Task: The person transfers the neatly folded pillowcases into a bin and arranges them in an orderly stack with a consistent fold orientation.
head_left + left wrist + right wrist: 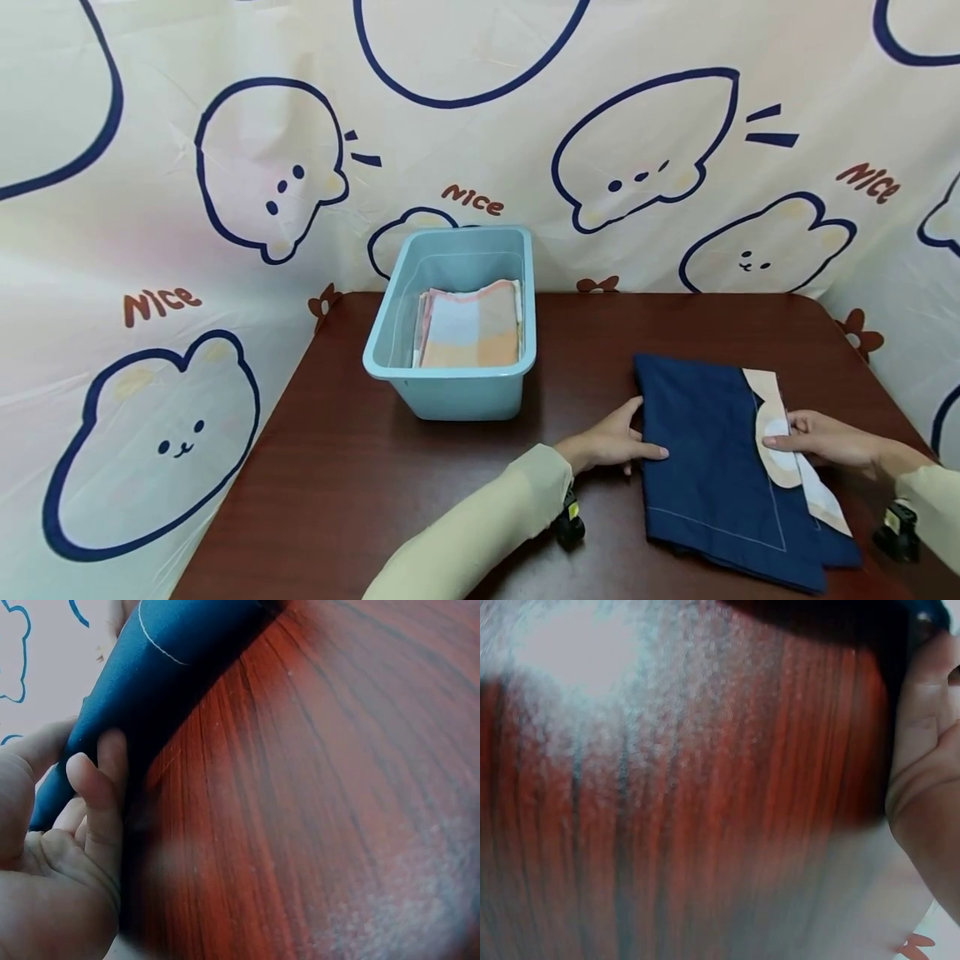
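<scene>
A folded navy cloth point(705, 467) with white stitching and a cream-and-white print along its right side lies at the right of the table. My left hand point(611, 437) pinches its left edge, thumb on top and fingertips at or under the side. In the left wrist view, the left hand point(67, 847) has the blue cloth point(150, 682) between thumb and fingers. At the cloth's right edge, my right hand point(836, 439) pinches the printed part, thumb above and the other fingers mostly hidden. Only part of the right hand point(930, 750) shows in the right wrist view.
A light blue plastic tub point(457, 396) stands at the back of the brown table point(337, 483), left of the cloth. Inside it lies a folded checked cloth point(472, 325) in pastel colours. A printed curtain point(465, 150) hangs behind the table.
</scene>
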Demonstrator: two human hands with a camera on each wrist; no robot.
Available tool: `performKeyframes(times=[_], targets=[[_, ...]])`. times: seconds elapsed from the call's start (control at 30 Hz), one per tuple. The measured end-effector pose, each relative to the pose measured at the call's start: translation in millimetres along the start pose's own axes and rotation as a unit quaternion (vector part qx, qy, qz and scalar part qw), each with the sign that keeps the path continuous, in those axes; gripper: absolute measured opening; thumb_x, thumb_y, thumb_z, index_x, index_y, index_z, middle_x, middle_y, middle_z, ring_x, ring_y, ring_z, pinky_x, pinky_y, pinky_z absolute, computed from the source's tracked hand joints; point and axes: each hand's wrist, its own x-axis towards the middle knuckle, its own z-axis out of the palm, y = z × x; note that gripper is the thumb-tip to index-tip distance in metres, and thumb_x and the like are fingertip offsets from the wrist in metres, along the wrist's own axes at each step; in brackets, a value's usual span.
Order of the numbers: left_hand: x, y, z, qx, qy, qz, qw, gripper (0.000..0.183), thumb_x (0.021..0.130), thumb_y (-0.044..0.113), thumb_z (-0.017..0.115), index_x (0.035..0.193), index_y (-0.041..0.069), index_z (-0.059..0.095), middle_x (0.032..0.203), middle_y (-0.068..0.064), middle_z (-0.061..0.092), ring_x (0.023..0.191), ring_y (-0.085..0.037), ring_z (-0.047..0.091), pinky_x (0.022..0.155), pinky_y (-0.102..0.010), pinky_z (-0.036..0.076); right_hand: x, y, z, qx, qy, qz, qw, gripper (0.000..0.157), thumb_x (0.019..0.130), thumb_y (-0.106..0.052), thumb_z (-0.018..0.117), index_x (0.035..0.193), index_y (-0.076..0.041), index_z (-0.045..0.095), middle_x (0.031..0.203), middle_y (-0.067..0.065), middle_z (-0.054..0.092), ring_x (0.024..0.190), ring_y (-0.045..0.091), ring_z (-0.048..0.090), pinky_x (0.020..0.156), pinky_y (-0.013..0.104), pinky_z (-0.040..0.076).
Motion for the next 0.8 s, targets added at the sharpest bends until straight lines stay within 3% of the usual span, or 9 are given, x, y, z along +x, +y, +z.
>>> performKeyframes(times=[0.07, 0.17, 0.27, 0.8], targets=[[-0.1, -0.7, 0.3, -0.005, -0.008, 0.006, 0.9999, 0.095, 0.092, 0.02, 0.076, 0.163, 0.03, 0.014, 0.099, -0.013, 0.075, 0.048, -0.017, 0.052, 0.048, -0.027, 0.046, -0.8, 0.0, 0.0, -0.001, 0.003, 0.005, 1.0, 0.039, 0.107, -0.017, 0.047, 0.08, 0.007, 0.033, 0.06, -0.012, 0.03, 0.047, 0.016, 0.02, 0.047, 0.037, 0.029], [-0.5, -1.1, 1.2, -0.013, -0.019, 0.012, 0.9997, 0.094, 0.093, 0.018, 0.074, 0.163, 0.031, 0.013, 0.073, -0.008, 0.071, 0.05, -0.015, 0.055, 0.046, -0.026, 0.043, -2.4, 0.4, -0.5, 0.001, 0.007, 0.016, 1.0, 0.034, 0.107, -0.018, 0.048, 0.077, -0.003, 0.038, 0.06, -0.012, 0.034, 0.047, 0.016, 0.024, 0.047, 0.036, 0.031], [-1.0, -1.3, 2.1, -0.014, -0.022, 0.014, 0.9996, 0.092, 0.094, 0.017, 0.072, 0.163, 0.032, 0.013, 0.062, -0.002, 0.065, 0.05, -0.013, 0.056, 0.045, -0.025, 0.041, -3.0, 0.8, -1.2, 0.003, 0.004, 0.023, 1.0, 0.029, 0.107, -0.02, 0.048, 0.079, -0.012, 0.043, 0.061, -0.012, 0.037, 0.047, 0.018, 0.026, 0.048, 0.035, 0.034], [-3.8, 0.2, -1.5, -0.031, -0.042, 0.008, 0.9986, 0.093, 0.096, 0.016, 0.07, 0.163, 0.031, 0.008, 0.059, -0.002, 0.063, 0.05, -0.013, 0.056, 0.046, -0.024, 0.042, -3.2, -2.4, 0.6, -0.023, 0.025, 0.025, 0.999, 0.03, 0.107, -0.022, 0.048, 0.079, -0.012, 0.043, 0.059, -0.014, 0.036, 0.046, 0.004, 0.035, 0.045, 0.028, 0.038]])
